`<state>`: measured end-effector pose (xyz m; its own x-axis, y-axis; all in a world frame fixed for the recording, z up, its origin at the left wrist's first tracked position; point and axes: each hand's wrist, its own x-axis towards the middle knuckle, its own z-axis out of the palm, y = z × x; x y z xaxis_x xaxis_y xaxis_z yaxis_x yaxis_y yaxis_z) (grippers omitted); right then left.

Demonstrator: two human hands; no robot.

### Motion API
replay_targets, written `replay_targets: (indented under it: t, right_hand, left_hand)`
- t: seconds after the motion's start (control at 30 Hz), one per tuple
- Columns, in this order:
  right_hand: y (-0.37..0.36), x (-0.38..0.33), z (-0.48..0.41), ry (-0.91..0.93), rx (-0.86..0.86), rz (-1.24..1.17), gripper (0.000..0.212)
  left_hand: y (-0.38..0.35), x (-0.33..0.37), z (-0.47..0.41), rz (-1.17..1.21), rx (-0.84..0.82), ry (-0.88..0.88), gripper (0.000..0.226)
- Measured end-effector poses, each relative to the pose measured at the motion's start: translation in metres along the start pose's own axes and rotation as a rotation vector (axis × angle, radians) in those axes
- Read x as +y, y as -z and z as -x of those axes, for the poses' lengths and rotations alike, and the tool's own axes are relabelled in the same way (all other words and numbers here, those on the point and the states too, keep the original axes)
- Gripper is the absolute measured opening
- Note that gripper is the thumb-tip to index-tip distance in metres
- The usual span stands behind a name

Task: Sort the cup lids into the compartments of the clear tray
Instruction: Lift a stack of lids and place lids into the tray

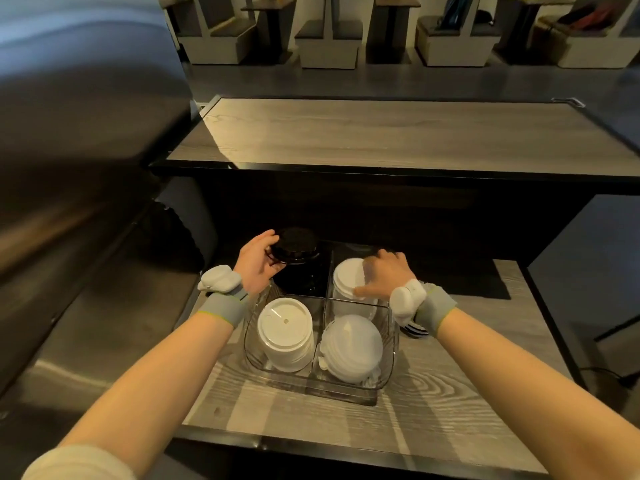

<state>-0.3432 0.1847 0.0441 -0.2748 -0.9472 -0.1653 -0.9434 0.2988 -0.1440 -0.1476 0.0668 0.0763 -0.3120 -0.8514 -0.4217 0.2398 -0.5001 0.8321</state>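
A clear tray (387,379) with four compartments stands on a low wooden counter. My left hand (258,263) grips a stack of black lids (294,244) above the far-left compartment. On the stack of white lids (348,277) in the far-right compartment rests my right hand (384,275), fingers curled around its far edge. The near-left compartment holds a stack of white lids (285,329). Translucent domed lids (351,344) fill the near-right one.
The low counter (433,403) ends just in front of me and drops off at its right edge. A higher wooden counter (381,133) runs across behind the tray. A steel surface (69,168) rises on the left. A striped object (414,330) lies under my right wrist.
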Motion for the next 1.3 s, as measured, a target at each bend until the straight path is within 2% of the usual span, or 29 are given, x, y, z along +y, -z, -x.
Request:
replay_targets:
  t: [0.13, 0.3, 0.47, 0.6, 0.73, 0.87, 0.97, 1.07, 1.2, 1.3]
  right_hand:
    - [-0.019, -0.002, -0.009, 0.003, -0.07, 0.243, 0.048]
    - [-0.02, -0.004, -0.018, -0.051, -0.053, 0.243, 0.044]
    - [-0.011, -0.005, -0.02, -0.091, 0.038, 0.066, 0.044]
    - [-0.013, -0.013, -0.017, -0.116, 0.053, -0.031, 0.04]
    - [-0.009, -0.009, -0.013, -0.136, 0.088, -0.132, 0.034]
    - [-0.004, 0.0, -0.004, -0.218, 0.221, -0.299, 0.026]
    - [0.001, 0.006, 0.003, -0.278, 0.318, -0.37, 0.025]
    - [0.005, 0.018, 0.01, -0.356, 0.396, -0.441, 0.025]
    - [0.0, 0.05, 0.023, -0.522, 0.397, -0.508, 0.027]
    - [-0.012, 0.083, 0.033, -0.613, 0.332, -0.609, 0.032]
  left_hand:
    - [0.0, 0.003, 0.004, -0.024, -0.031, 0.026, 0.041]
    - [0.004, 0.006, -0.002, -0.242, -0.077, -0.02, 0.04]
    - [0.005, 0.001, -0.007, -0.66, -0.108, -0.078, 0.04]
    - [0.002, -0.009, -0.008, -1.238, -0.09, -0.274, 0.041]
    - [-0.001, -0.017, -0.008, -1.543, -0.007, -0.402, 0.041]
    - [0.003, -0.015, -0.014, -1.833, 0.047, -0.516, 0.039]
    - [0.002, -0.012, -0.015, -1.868, 0.023, -0.516, 0.04]
    - [-0.009, -0.007, -0.013, -1.835, 0.01, -0.603, 0.045]
    - [-0.046, -0.001, 0.001, -1.527, -0.085, -0.635, 0.04]
    - [-0.09, -0.01, 0.022, -1.221, -0.252, -0.504, 0.029]
